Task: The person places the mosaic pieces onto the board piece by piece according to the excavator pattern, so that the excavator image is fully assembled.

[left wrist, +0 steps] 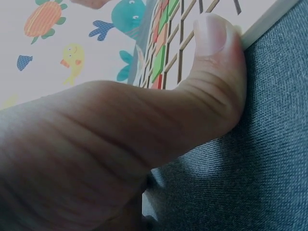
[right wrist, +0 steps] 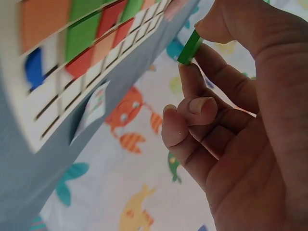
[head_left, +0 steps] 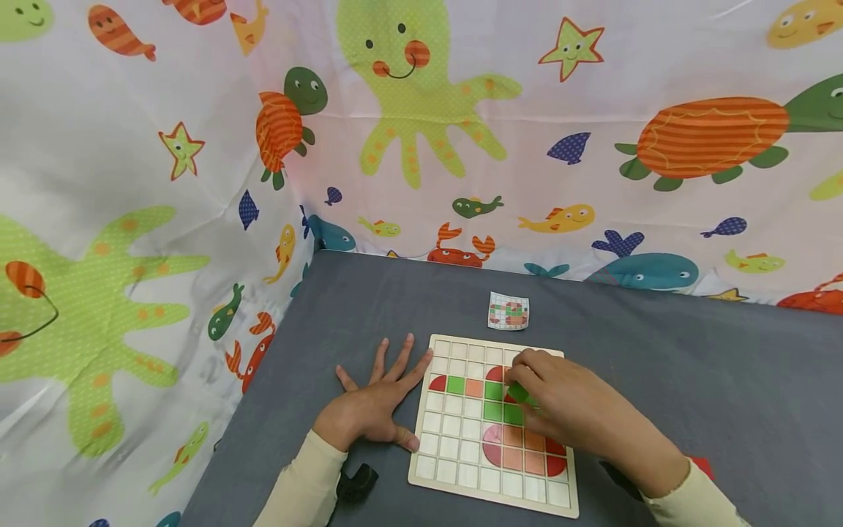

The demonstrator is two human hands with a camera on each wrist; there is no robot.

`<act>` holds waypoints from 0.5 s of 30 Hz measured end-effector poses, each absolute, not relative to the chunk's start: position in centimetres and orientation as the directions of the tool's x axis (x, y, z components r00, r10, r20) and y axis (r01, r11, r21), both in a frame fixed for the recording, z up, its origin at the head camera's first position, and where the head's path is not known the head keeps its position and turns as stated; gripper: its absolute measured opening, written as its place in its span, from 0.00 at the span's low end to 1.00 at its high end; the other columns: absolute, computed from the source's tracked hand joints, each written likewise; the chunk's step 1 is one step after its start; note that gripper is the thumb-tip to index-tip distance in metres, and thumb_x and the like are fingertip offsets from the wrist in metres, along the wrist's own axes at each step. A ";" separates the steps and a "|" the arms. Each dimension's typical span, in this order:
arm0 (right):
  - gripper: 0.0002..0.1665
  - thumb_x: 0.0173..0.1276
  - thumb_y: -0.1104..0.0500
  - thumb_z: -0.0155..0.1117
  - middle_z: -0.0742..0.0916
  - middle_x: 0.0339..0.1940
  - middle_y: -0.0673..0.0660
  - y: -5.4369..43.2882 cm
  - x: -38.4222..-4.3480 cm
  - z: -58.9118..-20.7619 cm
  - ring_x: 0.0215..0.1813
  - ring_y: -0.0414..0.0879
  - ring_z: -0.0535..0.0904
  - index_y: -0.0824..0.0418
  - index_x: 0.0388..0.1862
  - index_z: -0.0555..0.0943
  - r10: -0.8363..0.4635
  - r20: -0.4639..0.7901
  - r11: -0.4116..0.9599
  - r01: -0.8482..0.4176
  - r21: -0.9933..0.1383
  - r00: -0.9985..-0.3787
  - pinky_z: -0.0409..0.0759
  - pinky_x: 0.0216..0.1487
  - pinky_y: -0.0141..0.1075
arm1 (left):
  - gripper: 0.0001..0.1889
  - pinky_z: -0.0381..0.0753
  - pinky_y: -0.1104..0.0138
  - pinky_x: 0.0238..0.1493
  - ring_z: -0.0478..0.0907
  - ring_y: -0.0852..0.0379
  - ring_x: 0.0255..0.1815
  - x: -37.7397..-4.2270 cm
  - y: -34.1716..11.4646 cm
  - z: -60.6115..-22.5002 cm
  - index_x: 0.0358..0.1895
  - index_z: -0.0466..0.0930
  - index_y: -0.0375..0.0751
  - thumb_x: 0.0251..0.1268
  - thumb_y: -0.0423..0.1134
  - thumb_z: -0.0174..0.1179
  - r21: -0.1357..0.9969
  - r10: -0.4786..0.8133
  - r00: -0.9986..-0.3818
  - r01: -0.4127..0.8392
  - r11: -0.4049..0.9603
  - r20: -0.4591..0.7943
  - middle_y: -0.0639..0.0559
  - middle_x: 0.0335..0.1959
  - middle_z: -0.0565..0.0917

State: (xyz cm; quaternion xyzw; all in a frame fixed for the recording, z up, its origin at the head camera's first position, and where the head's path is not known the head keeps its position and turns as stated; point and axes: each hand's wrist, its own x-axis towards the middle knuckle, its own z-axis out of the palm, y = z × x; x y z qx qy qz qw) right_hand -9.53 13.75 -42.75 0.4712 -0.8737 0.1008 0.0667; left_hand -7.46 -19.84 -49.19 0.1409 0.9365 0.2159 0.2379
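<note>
A wooden grid board (head_left: 494,501) lies on the grey surface, with red, green, orange and pink tiles in several of its squares. My right hand (head_left: 560,395) is over the board's right half. It pinches a small green tile (right wrist: 190,49) between thumb and fingertips, raised off the grid in the right wrist view. Fingers spread, my left hand (head_left: 372,406) rests at the board's left side. Its thumb (left wrist: 211,43) lies against the board's edge in the left wrist view, and the index fingertip is right at the upper left corner.
Behind the board lies a small card (head_left: 508,311) printed with a coloured grid pattern. A red item (head_left: 703,467) shows partly behind the right wrist. In the right wrist view a blue tile (right wrist: 34,68) sits near the board's corner. Cloth with sea animals (head_left: 421,146) hangs behind and at left.
</note>
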 end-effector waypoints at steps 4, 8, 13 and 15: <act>0.21 0.61 0.58 0.78 0.83 0.48 0.51 12.1 -9.9 -42.8 0.46 0.43 0.80 0.57 0.53 0.85 -0.832 0.218 0.498 -0.860 -0.114 -0.510 0.88 0.47 0.38 | 0.78 0.06 0.17 0.50 0.12 0.41 0.85 -7.6 -20.0 -50.2 0.84 0.28 0.82 0.37 0.63 0.85 0.471 0.372 -0.850 0.172 0.865 -0.373 0.63 0.87 0.21; 0.19 0.63 0.59 0.77 0.83 0.50 0.51 10.6 -10.3 -42.7 0.47 0.43 0.82 0.56 0.53 0.85 -0.852 0.198 0.469 -0.874 -0.125 -0.485 0.88 0.52 0.38 | 0.77 0.08 0.17 0.51 0.12 0.42 0.85 -7.7 -19.9 -50.1 0.84 0.28 0.82 0.38 0.63 0.85 0.457 0.364 -0.849 0.168 0.874 -0.384 0.64 0.86 0.20; 0.18 0.63 0.62 0.74 0.83 0.49 0.50 8.8 -10.6 -42.8 0.45 0.42 0.82 0.55 0.52 0.86 -0.868 0.197 0.440 -0.890 -0.119 -0.456 0.87 0.51 0.38 | 0.76 0.09 0.16 0.53 0.14 0.40 0.85 -7.5 -19.7 -49.0 0.86 0.31 0.78 0.39 0.63 0.85 0.451 0.356 -0.844 0.157 0.879 -0.400 0.62 0.87 0.23; 0.18 0.62 0.63 0.72 0.82 0.48 0.49 8.2 -10.7 -42.8 0.43 0.42 0.81 0.54 0.52 0.86 -0.875 0.211 0.423 -0.901 -0.102 -0.435 0.87 0.48 0.37 | 0.75 0.13 0.14 0.55 0.15 0.39 0.86 -7.3 -19.5 -48.1 0.87 0.34 0.74 0.40 0.62 0.84 0.440 0.353 -0.842 0.157 0.884 -0.408 0.60 0.88 0.25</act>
